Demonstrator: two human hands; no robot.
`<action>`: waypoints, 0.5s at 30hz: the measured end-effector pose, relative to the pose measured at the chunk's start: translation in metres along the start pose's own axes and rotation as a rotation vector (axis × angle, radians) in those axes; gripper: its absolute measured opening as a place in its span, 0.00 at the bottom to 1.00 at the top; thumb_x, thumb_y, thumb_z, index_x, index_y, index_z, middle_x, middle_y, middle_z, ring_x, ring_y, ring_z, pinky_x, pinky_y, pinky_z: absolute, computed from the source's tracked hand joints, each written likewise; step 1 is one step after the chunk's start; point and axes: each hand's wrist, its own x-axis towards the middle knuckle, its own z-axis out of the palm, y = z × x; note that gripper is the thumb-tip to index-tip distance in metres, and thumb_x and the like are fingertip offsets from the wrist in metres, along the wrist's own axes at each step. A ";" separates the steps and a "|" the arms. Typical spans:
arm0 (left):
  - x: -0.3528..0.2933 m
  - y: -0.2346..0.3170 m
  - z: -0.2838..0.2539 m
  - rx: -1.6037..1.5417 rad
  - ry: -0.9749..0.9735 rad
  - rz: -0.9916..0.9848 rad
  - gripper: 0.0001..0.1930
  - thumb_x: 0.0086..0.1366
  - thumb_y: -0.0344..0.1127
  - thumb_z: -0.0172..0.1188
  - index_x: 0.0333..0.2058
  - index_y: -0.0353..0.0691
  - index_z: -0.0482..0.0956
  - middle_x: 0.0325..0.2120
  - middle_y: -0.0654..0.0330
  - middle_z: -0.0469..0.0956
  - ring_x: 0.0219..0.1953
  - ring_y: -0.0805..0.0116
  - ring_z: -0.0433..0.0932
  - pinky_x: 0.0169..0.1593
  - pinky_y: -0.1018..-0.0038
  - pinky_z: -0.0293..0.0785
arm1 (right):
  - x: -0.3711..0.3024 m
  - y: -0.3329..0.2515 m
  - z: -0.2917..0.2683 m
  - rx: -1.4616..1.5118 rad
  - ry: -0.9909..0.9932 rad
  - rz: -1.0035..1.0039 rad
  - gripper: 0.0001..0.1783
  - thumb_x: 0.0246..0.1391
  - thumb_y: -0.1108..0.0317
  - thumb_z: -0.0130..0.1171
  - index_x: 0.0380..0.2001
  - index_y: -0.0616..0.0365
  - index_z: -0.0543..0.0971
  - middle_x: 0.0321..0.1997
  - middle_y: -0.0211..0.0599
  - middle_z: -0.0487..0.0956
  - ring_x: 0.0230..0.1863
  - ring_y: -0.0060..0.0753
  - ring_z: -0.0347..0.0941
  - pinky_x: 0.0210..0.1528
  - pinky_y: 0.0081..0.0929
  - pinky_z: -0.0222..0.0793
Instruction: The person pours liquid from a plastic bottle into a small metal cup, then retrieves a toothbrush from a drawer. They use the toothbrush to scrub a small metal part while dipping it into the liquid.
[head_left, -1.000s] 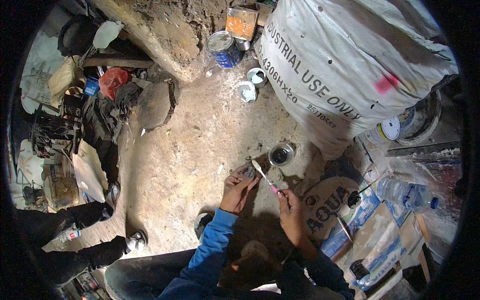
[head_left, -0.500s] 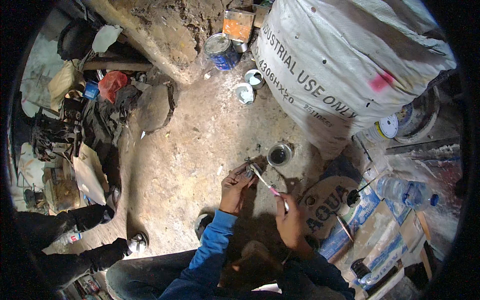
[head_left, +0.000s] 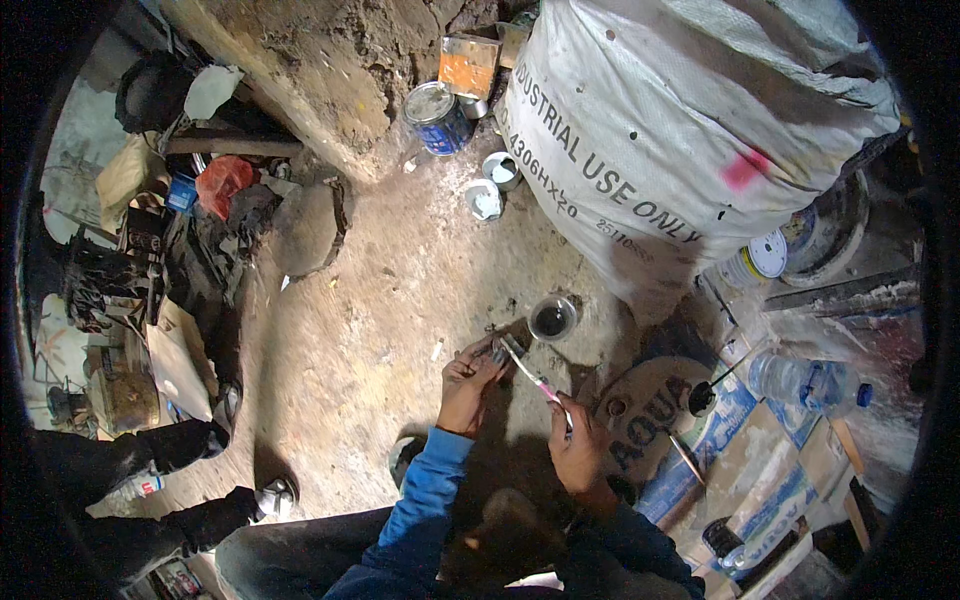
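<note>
My left hand is closed, its fingertips pinching a small dark greyish part over the floor; what kind of part it is I cannot make out. My right hand grips a white and pink toothbrush by its handle. The brush's head end lies against the small part, or right at it. Just beyond, a small clear cup with dark liquid in it stands on the floor. Another small round container with a dark inside sits left of my left forearm, partly hidden by the sleeve.
A large white sack fills the far right. Left of it stand a blue paint can, an orange tin and two small white-stained cups. Flattened cardboard and a water bottle lie at right. Another person's shoe is at left.
The toothbrush and my right hand have shifted slightly, and the brush handle lies at a slightly different angle. My left hand keeps its hold on the small part. The whole view has moved a little.
</note>
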 end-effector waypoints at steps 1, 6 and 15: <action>0.000 0.000 0.001 -0.010 0.010 -0.015 0.19 0.60 0.19 0.57 0.51 0.25 0.70 0.43 0.52 0.78 0.45 0.65 0.78 0.53 0.70 0.75 | -0.004 0.006 0.000 -0.098 0.046 -0.116 0.09 0.56 0.67 0.58 0.37 0.61 0.78 0.26 0.41 0.77 0.26 0.38 0.73 0.30 0.32 0.68; 0.004 0.005 -0.001 -0.038 -0.044 -0.014 0.20 0.61 0.22 0.57 0.52 0.27 0.70 0.45 0.52 0.78 0.46 0.63 0.78 0.50 0.72 0.76 | -0.039 0.053 -0.029 -0.198 0.107 -0.223 0.11 0.51 0.69 0.61 0.39 0.60 0.77 0.31 0.45 0.78 0.32 0.49 0.73 0.35 0.42 0.67; 0.014 0.005 -0.008 -0.044 -0.074 -0.077 0.22 0.65 0.26 0.53 0.57 0.30 0.65 0.47 0.51 0.76 0.46 0.63 0.77 0.53 0.69 0.74 | -0.112 0.136 -0.093 -0.358 -0.459 0.181 0.18 0.57 0.59 0.52 0.51 0.38 0.78 0.47 0.39 0.77 0.48 0.47 0.69 0.53 0.48 0.60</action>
